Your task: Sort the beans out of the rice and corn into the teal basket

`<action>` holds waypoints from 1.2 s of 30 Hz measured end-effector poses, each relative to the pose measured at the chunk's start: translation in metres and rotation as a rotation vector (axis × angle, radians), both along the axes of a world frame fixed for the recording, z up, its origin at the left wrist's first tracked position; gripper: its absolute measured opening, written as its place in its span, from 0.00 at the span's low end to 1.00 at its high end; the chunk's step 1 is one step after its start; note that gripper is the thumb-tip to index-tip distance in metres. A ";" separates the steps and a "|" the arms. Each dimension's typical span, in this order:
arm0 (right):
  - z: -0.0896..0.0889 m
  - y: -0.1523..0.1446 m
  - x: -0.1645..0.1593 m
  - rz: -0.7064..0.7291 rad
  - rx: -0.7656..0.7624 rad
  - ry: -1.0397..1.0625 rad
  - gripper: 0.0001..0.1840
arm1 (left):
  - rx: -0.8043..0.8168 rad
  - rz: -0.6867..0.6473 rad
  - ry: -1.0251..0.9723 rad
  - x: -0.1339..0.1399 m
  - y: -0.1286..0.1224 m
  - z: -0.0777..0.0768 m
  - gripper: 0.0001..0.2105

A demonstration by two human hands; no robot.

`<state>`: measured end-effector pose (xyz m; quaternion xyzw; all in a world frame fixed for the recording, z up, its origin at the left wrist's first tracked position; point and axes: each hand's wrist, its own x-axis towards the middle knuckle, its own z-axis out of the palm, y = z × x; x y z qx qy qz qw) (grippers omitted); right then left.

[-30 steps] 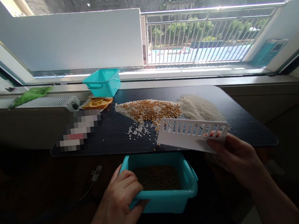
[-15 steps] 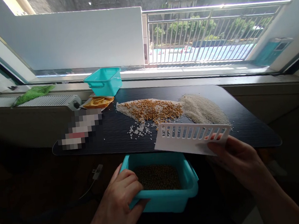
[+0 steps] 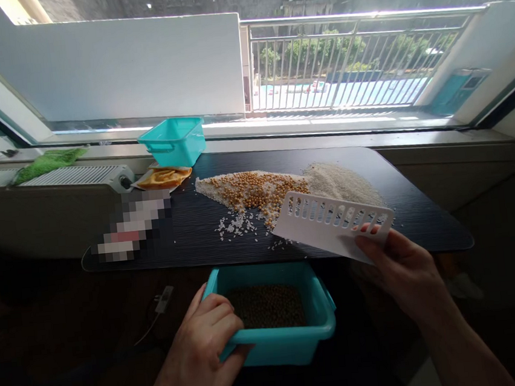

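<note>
My left hand [image 3: 210,334] is closed on the near left corner of a turquoise plastic bin [image 3: 281,343], held below the table's front edge. Brownish beans or grains [image 3: 268,306] cover its bottom, dim in the shade. With my right hand [image 3: 398,258] I grip the right end of a white slotted plastic scraper [image 3: 320,235], tilted over the table front with its left end near the grains. Behind it lie yellow soybeans [image 3: 257,187] mixed with white rice, a pile of rice [image 3: 345,178] to the right, and scattered rice grains [image 3: 237,224].
On the dark tabletop [image 3: 424,219], a second turquoise bin [image 3: 180,143] stands at the back left. Beside it lies an orange-yellow packet [image 3: 165,177], with a blurred-out item [image 3: 131,226] nearer me. A green cloth [image 3: 49,163] rests by the radiator [image 3: 87,176]; the window is behind.
The scraper's left end has risen and moved away from me, so it now slants more. More loose rice shows near the front edge. The left hand keeps its hold on the bin.
</note>
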<state>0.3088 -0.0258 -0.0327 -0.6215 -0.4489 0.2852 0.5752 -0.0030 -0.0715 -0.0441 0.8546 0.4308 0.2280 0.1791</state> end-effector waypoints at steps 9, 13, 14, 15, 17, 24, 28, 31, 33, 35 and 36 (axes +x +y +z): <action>0.009 0.014 0.010 -0.176 0.056 -0.013 0.20 | 0.041 -0.004 0.036 0.001 0.000 0.001 0.07; 0.012 0.021 0.002 -0.119 0.025 0.030 0.20 | 0.036 -0.007 0.042 0.002 0.000 0.000 0.07; 0.012 0.022 0.001 -0.116 0.021 0.042 0.20 | 0.032 -0.009 0.042 0.002 0.000 0.000 0.08; 0.012 0.023 0.001 -0.120 0.022 0.048 0.20 | 0.030 -0.010 0.041 0.002 0.000 0.000 0.08; 0.011 0.026 0.001 -0.146 0.033 0.045 0.21 | 0.035 -0.010 0.034 0.003 0.000 0.000 0.08; 0.007 0.034 -0.005 -0.087 0.049 0.072 0.22 | 0.046 -0.013 0.038 0.002 0.000 0.001 0.08; 0.002 0.031 -0.005 -0.010 0.019 0.168 0.23 | 0.030 -0.013 0.043 0.002 -0.001 0.001 0.07; -0.001 0.026 -0.002 0.028 0.005 0.207 0.21 | 0.033 -0.007 0.041 0.003 0.000 0.001 0.07; -0.002 0.021 0.001 0.048 -0.003 0.206 0.19 | 0.042 -0.003 0.038 0.003 0.001 0.001 0.07; -0.002 0.017 0.002 0.063 -0.009 0.191 0.18 | 0.048 -0.007 0.034 0.003 0.001 0.002 0.08; -0.001 0.016 0.002 0.068 -0.011 0.183 0.18 | 0.046 -0.009 0.035 0.003 0.002 0.002 0.08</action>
